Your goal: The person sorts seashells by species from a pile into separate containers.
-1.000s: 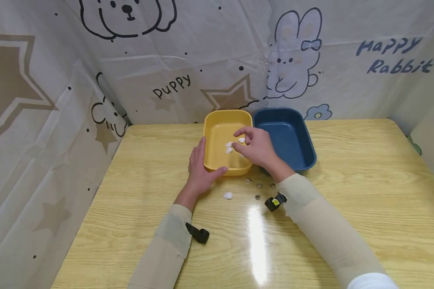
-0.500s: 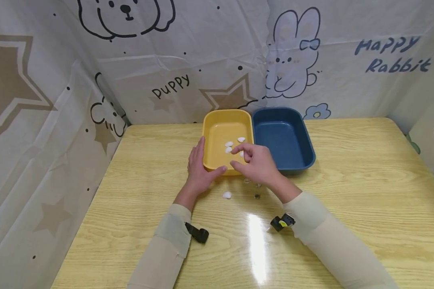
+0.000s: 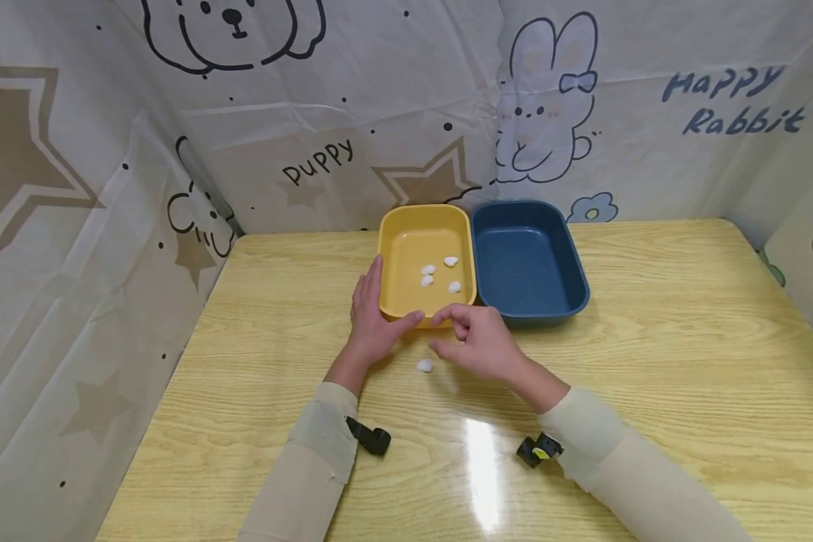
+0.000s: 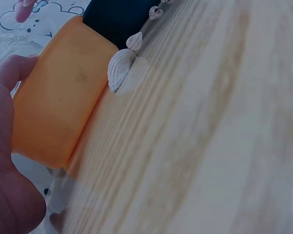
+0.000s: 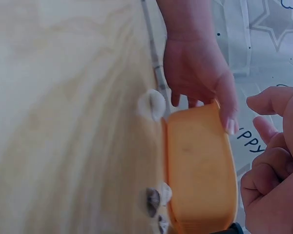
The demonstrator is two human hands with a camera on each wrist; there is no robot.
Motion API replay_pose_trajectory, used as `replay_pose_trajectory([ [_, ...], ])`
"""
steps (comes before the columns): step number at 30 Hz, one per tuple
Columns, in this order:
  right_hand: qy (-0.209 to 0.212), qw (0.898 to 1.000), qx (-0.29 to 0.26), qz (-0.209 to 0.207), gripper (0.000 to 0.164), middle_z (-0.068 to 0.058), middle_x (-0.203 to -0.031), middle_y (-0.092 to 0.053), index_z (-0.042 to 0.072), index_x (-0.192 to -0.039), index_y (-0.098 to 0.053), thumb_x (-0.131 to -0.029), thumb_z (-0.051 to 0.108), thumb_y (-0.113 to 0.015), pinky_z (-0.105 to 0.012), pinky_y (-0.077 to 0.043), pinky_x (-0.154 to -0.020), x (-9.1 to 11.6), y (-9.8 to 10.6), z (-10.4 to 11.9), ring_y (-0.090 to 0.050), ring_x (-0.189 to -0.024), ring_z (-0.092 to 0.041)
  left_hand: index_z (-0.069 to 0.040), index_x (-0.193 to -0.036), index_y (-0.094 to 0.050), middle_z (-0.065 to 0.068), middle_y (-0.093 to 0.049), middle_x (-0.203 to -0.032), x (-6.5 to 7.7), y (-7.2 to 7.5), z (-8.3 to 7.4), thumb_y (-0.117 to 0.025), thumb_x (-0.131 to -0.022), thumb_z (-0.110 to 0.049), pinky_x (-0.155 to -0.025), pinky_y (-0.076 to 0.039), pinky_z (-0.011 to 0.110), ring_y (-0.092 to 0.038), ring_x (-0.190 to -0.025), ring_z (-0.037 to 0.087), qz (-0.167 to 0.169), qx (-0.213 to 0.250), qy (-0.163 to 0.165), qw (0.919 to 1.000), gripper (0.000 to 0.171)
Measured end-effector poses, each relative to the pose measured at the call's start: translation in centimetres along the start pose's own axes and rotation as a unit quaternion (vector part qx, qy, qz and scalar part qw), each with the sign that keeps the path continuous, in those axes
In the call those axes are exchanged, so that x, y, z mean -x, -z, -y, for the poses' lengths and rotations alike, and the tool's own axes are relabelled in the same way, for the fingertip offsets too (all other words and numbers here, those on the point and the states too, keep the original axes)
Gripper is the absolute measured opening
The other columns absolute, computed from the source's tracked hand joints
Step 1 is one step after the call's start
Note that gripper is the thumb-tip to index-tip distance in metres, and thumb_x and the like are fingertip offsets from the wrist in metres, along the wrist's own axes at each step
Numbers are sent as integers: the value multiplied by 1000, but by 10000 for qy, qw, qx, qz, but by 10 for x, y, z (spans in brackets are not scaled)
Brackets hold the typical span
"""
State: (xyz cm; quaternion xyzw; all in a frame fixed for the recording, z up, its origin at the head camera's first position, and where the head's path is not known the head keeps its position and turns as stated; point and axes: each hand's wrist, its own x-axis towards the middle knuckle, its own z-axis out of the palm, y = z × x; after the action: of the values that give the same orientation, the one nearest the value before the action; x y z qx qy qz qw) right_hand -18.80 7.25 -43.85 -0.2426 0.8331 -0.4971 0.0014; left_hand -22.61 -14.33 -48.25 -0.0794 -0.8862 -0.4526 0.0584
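Note:
My left hand (image 3: 373,324) holds the near left corner of a yellow plastic tub (image 3: 413,233), its fingers along the side wall and its thumb at the front rim. My right hand (image 3: 477,342) hovers in front of the tub, thumb and index finger apart with nothing between them, the other fingers curled. To the left of its thumb tip lies a white seashell (image 3: 424,365) on the table; its ribs show in the left wrist view. Several white seashells (image 3: 454,287) are inside the tub. Smaller seashells (image 5: 153,201) on the table are hidden under my right hand in the head view.
A dark blue tub (image 3: 525,263) stands against the yellow one on its right. Both are at the back of the wooden table (image 3: 278,346), in front of a printed cloth (image 3: 433,90).
My right hand has moved from over the yellow tub toward me, past its front rim, and now covers the small seashells. The left hand stays at the tub.

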Motion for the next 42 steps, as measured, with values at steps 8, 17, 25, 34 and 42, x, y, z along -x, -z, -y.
replay_pose_trajectory([
  [8, -131, 9988, 156, 454, 25, 9, -54, -31, 3, -103, -72, -81, 11, -82, -27, -35, -53, 6, -12, -10, -30, -48, -6, -27, -162, -2, 0, -9, -166, 0, 0, -1, -79, -81, -47, -115, -4, 57, -1, -149, 34, -1, -26, -23, 10000, 114],
  [17, -187, 9908, 711, 1140, 31, 7, -55, -44, 7, -105, -72, -78, 16, -85, -26, -35, -48, 4, -24, -25, -39, -48, -6, -30, -162, -1, -2, -9, -166, 1, 0, -2, -79, -81, -49, -115, -4, 56, -1, -149, 33, -1, -59, 82, 9999, 113],
  [25, -296, 9837, 1059, 1421, 25, 8, -58, -49, 10, -99, -72, -78, 18, -84, -28, -38, -52, 1, -28, -32, -45, -52, -8, -32, -161, 0, -2, -9, -166, 0, 0, -1, -79, -82, -48, -115, -4, 56, -2, -149, 32, 2, -43, 102, 9999, 113],
  [34, -214, 9828, 1176, 1411, 19, 8, -59, -50, 12, -93, -72, -79, 18, -83, -28, -39, -52, -1, -31, -33, -47, -53, -8, -33, -161, 0, -3, -9, -166, -1, 0, 0, -79, -82, -48, -115, -5, 57, -1, -149, 31, 25, -62, 122, 9999, 113],
  [42, -206, 9823, 1291, 1339, 18, 8, -58, -50, 13, -90, -71, -80, 21, -84, -28, -39, -51, 1, -30, -31, -47, -52, -8, -35, -161, 1, -4, -8, -166, -1, -1, 1, -79, -82, -47, -115, -5, 57, -1, -149, 30, 15, -60, 158, 9999, 113],
])
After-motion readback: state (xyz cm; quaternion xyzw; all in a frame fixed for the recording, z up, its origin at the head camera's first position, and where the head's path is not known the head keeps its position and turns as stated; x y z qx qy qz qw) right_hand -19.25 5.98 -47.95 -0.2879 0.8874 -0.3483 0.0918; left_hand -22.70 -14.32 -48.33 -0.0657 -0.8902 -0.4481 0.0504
